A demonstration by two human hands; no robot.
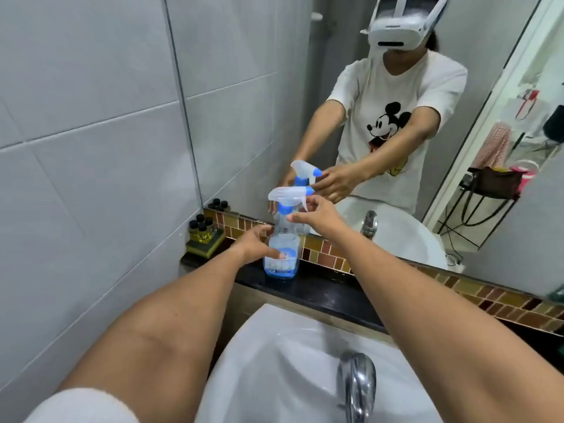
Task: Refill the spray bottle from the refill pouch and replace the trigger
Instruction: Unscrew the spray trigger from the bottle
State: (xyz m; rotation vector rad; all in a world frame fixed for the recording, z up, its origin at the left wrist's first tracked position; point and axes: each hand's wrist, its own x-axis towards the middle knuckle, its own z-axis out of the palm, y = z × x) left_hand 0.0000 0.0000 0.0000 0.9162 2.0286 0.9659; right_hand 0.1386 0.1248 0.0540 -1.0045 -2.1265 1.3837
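A clear spray bottle (282, 254) with a blue base label stands upright on the black ledge (320, 288) behind the sink. Its white trigger head (288, 195) with a blue collar sits on the neck. My left hand (256, 244) wraps the bottle's lower body, thumb on the label. My right hand (317, 213) touches the collar and trigger with fingertips, the fingers spread. No refill pouch shows anywhere in view.
A white sink (290, 370) with a chrome tap (357, 383) lies below my arms. Small dark-capped bottles (203, 232) stand at the ledge's left end. A mirror (396, 117) above a mosaic tile strip (457, 285) reflects the person and the bottle.
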